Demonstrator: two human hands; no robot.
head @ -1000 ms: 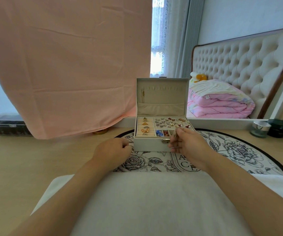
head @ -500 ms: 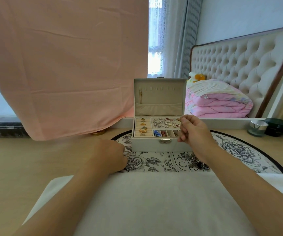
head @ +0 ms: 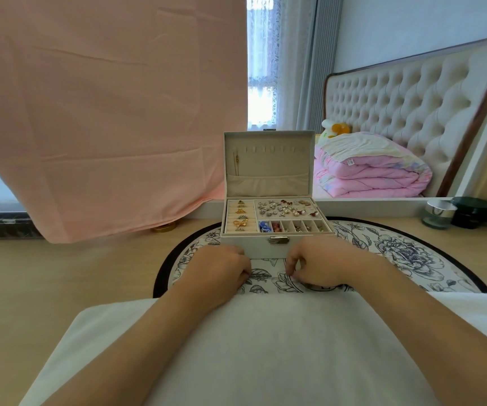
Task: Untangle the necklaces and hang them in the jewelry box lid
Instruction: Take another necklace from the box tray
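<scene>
The wooden bench [head: 60, 288] has a round flower mat [head: 397, 259] on it. An open jewelry box [head: 254, 246] sits on the mat with its lid [head: 268, 162] standing up. The left hand [head: 221, 271] and right hand [head: 321, 265] rest on the mat just in front of the box. Their fingers [head: 291, 260] are curled under, and I cannot tell what they hold. One thin gold necklace [head: 237, 165] hangs at the lid's left side.

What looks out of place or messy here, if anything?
Nothing is spilled or broken. A pink cloth hangs at the left, its hem trailing onto the desk. In the jewelry box lid, one chain hangs alone, far left; the other hooks are bare.
</scene>
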